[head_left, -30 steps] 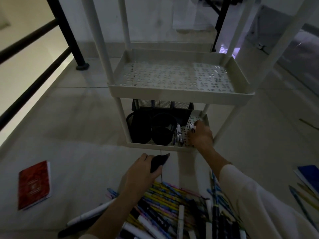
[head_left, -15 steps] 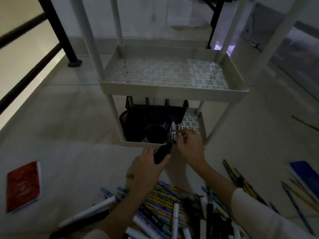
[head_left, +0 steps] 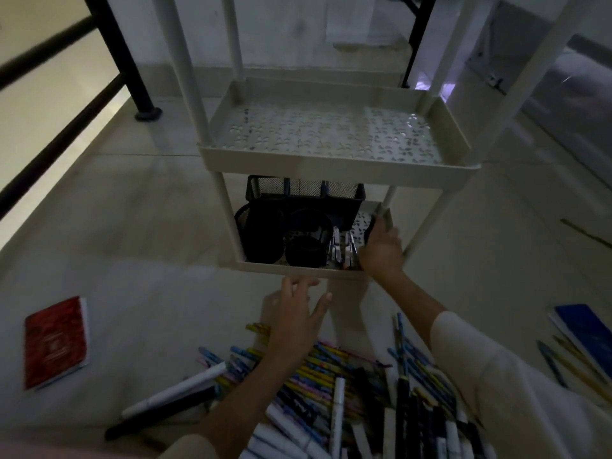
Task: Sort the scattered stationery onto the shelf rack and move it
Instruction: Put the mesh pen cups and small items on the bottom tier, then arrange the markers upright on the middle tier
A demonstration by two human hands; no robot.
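Dim light, pale tiled floor [head_left: 116, 226], black railing [head_left: 109, 38] left, white wall [head_left: 298, 28] behind

Two notebooks [head_left: 56, 342] [head_left: 587, 331], two hands [head_left: 298, 321] [head_left: 381, 251], one rack [head_left: 331, 164]

We see the pale floor [head_left: 132, 233] bearing the white shelf rack [head_left: 331, 165], a red notebook [head_left: 56, 342] at left, a blue notebook [head_left: 587, 332] at right and a heap of pens and pencils [head_left: 326, 372] in front, while the rack's lower tray [head_left: 291, 269] holds black mesh organisers [head_left: 304, 207] and silvery metal tools [head_left: 335, 248].
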